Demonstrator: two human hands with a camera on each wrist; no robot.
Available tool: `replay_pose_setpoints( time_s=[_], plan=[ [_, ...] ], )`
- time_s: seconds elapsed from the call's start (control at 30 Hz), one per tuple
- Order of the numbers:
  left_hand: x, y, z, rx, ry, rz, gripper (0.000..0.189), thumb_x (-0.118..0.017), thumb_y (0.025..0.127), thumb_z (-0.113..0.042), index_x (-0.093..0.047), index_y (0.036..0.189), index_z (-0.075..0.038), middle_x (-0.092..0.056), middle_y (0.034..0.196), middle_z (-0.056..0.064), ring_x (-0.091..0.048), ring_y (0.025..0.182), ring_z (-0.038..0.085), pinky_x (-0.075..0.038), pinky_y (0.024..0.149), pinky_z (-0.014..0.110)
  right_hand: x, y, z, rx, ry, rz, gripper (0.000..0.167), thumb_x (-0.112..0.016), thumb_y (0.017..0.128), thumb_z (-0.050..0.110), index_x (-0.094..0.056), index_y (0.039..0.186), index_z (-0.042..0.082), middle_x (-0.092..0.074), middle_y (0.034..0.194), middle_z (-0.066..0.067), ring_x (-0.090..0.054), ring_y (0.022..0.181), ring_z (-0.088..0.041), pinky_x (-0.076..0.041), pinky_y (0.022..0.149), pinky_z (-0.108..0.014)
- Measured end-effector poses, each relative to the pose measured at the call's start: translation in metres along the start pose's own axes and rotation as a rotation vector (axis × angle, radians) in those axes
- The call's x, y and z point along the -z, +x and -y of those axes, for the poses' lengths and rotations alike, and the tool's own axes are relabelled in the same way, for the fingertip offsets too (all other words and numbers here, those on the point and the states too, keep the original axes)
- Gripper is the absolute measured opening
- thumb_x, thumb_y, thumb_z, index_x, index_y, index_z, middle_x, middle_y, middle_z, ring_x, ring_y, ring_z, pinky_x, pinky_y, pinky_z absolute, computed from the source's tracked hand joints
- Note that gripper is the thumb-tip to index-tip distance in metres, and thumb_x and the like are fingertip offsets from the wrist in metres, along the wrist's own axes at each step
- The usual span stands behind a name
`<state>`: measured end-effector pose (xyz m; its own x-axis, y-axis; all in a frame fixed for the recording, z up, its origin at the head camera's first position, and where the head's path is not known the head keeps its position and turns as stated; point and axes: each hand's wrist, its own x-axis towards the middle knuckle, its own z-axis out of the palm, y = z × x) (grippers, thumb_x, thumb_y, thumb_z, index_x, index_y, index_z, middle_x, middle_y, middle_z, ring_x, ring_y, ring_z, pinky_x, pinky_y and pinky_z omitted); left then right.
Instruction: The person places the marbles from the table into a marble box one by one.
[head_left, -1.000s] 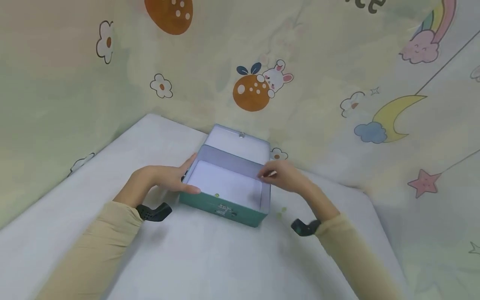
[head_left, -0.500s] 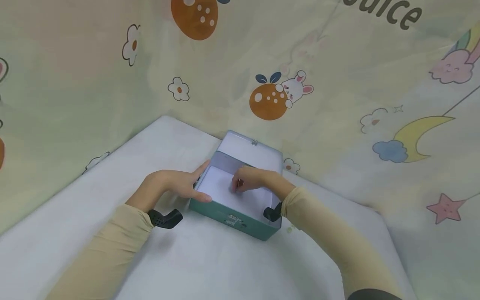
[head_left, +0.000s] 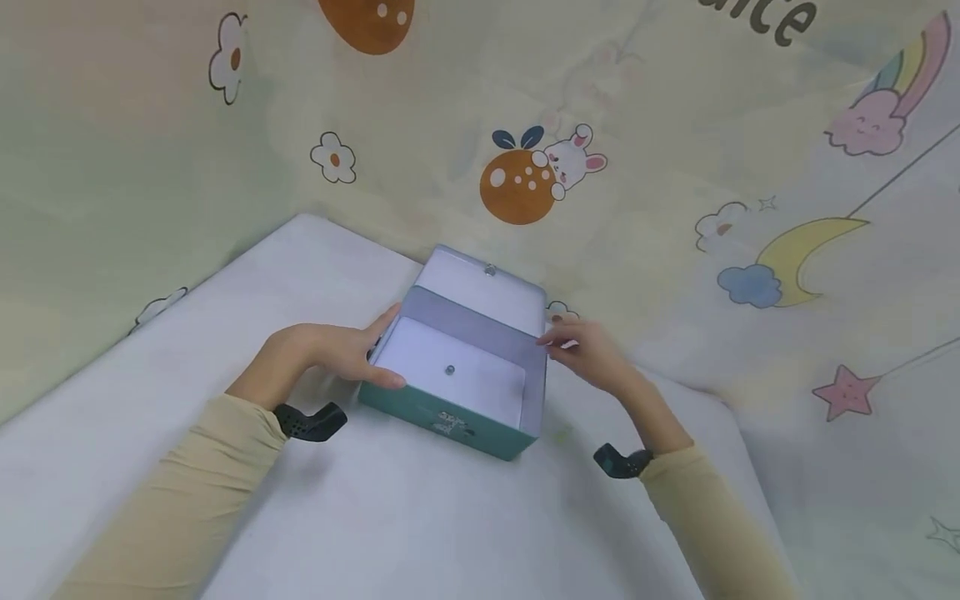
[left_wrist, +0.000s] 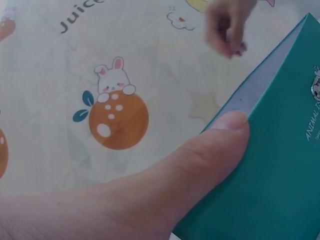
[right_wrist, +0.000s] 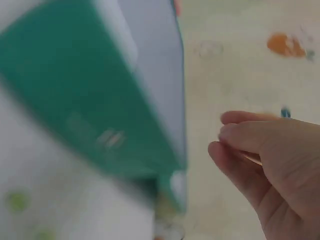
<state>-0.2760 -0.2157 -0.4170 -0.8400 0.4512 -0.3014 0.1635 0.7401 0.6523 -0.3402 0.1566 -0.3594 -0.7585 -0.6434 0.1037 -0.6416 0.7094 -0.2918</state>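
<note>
A green box [head_left: 450, 418] with a white inside stands with its hinged lid [head_left: 480, 287] tipped back. My left hand [head_left: 341, 352] grips the box's left end. In the left wrist view its thumb [left_wrist: 220, 135] presses the front rim; the fingers behind are hidden. A small round silvery piece [head_left: 450, 369] lies on the box floor; its kind is too small to tell. My right hand [head_left: 585, 354] hovers by the right end, apart from the box in the right wrist view. Its fingers [right_wrist: 240, 167] are loosely bent, thumb close to them, and I see nothing clearly held.
The box rests on a white surface [head_left: 420, 508] that meets a printed backdrop [head_left: 630, 133] close behind the lid. A small clasp piece [head_left: 490, 269] sits on the lid. Black wrist cameras [head_left: 311, 422] project from both sleeves.
My right hand reached into the box, then drew back to its right end. A greenish piece near the front wall no longer shows; a silvery one lies farther in. The left hand kept its grip.
</note>
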Motion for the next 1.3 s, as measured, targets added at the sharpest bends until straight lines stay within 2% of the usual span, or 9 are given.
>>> replay_pose_setpoints(
  time_s=[0.1, 0.3, 0.47, 0.63, 0.73, 0.83, 1.0, 1.13, 1.3],
  plan=[
    [0.004, -0.002, -0.003, 0.002, 0.009, -0.007, 0.125, -0.061, 0.076, -0.07, 0.028, 0.147, -0.018, 0.0, 0.159, 0.021, -0.012, 0.144, 0.042, -0.017, 0.111, 0.062, -0.011, -0.042, -0.028, -0.093, 0.029, -0.047, 0.016, -0.065, 0.087, 0.001, -0.071, 0.102, 0.005, -0.067, 0.099, -0.006, -0.066, 0.091, -0.019, -0.056, 0.078, -0.032],
    [-0.001, 0.0, -0.006, -0.02, -0.002, 0.002, 0.124, -0.061, 0.078, -0.067, 0.03, 0.146, -0.016, 0.004, 0.158, 0.022, -0.011, 0.144, 0.044, -0.016, 0.111, 0.063, -0.048, -0.101, -0.058, -0.146, 0.095, 0.061, 0.022, -0.066, 0.087, 0.006, -0.07, 0.109, 0.009, -0.069, 0.107, -0.004, -0.065, 0.096, -0.019, -0.055, 0.082, -0.029],
    [-0.007, 0.002, 0.0, -0.008, -0.013, 0.01, 0.126, -0.06, 0.076, -0.07, 0.029, 0.146, -0.017, 0.004, 0.159, 0.022, -0.011, 0.144, 0.044, -0.016, 0.111, 0.063, -0.066, -0.109, -0.061, -0.163, 0.092, 0.036, 0.018, -0.068, 0.085, 0.004, -0.073, 0.1, 0.012, -0.071, 0.098, 0.0, -0.066, 0.091, -0.017, -0.055, 0.079, -0.028],
    [-0.008, 0.004, -0.001, -0.012, 0.002, 0.006, 0.125, -0.06, 0.077, -0.07, 0.028, 0.147, -0.016, 0.002, 0.159, 0.02, -0.013, 0.144, 0.042, -0.017, 0.112, 0.061, -0.057, -0.107, -0.059, -0.16, 0.054, 0.023, 0.014, -0.069, 0.084, 0.004, -0.074, 0.095, 0.012, -0.07, 0.093, 0.001, -0.066, 0.088, -0.014, -0.056, 0.076, -0.026],
    [-0.004, 0.003, -0.002, -0.01, 0.017, -0.007, 0.123, -0.061, 0.078, -0.067, 0.028, 0.147, -0.017, 0.0, 0.159, 0.02, -0.015, 0.144, 0.041, -0.018, 0.112, 0.06, -0.038, -0.09, -0.051, -0.137, 0.058, 0.01, 0.013, -0.069, 0.085, 0.007, -0.074, 0.096, 0.01, -0.07, 0.093, 0.001, -0.066, 0.087, -0.013, -0.056, 0.076, -0.027],
    [0.0, 0.0, -0.002, -0.003, 0.022, -0.013, 0.123, -0.061, 0.078, -0.067, 0.029, 0.146, -0.018, -0.001, 0.159, 0.021, -0.015, 0.144, 0.041, -0.019, 0.112, 0.06, -0.012, -0.057, -0.031, -0.095, 0.05, 0.024, 0.013, -0.069, 0.087, 0.01, -0.073, 0.099, 0.011, -0.07, 0.095, 0.001, -0.065, 0.089, -0.013, -0.056, 0.08, -0.031],
    [0.004, -0.005, 0.0, -0.007, 0.01, -0.013, 0.124, -0.06, 0.078, -0.069, 0.03, 0.146, -0.018, -0.003, 0.159, 0.022, -0.016, 0.144, 0.041, -0.018, 0.112, 0.06, 0.014, 0.015, 0.014, 0.03, -0.06, 0.176, 0.016, -0.069, 0.087, 0.012, -0.074, 0.102, 0.014, -0.069, 0.096, 0.003, -0.063, 0.091, -0.013, -0.055, 0.081, -0.031],
    [0.003, -0.005, -0.001, 0.005, -0.002, -0.008, 0.124, -0.06, 0.077, -0.07, 0.029, 0.147, -0.019, -0.004, 0.159, 0.021, -0.016, 0.145, 0.039, -0.019, 0.113, 0.058, 0.001, 0.062, 0.036, 0.136, -0.138, 0.339, 0.014, -0.068, 0.087, 0.01, -0.074, 0.1, 0.01, -0.069, 0.094, 0.003, -0.063, 0.089, -0.01, -0.054, 0.08, -0.025],
    [0.002, -0.003, -0.004, 0.011, -0.007, 0.004, 0.125, -0.062, 0.075, -0.07, 0.028, 0.147, -0.022, -0.004, 0.16, 0.016, -0.014, 0.146, 0.035, -0.017, 0.115, 0.056, -0.031, 0.093, 0.045, 0.174, -0.147, 0.493, 0.012, -0.067, 0.088, 0.009, -0.074, 0.098, 0.008, -0.07, 0.093, 0.001, -0.063, 0.089, -0.009, -0.052, 0.083, -0.023]
  ],
)
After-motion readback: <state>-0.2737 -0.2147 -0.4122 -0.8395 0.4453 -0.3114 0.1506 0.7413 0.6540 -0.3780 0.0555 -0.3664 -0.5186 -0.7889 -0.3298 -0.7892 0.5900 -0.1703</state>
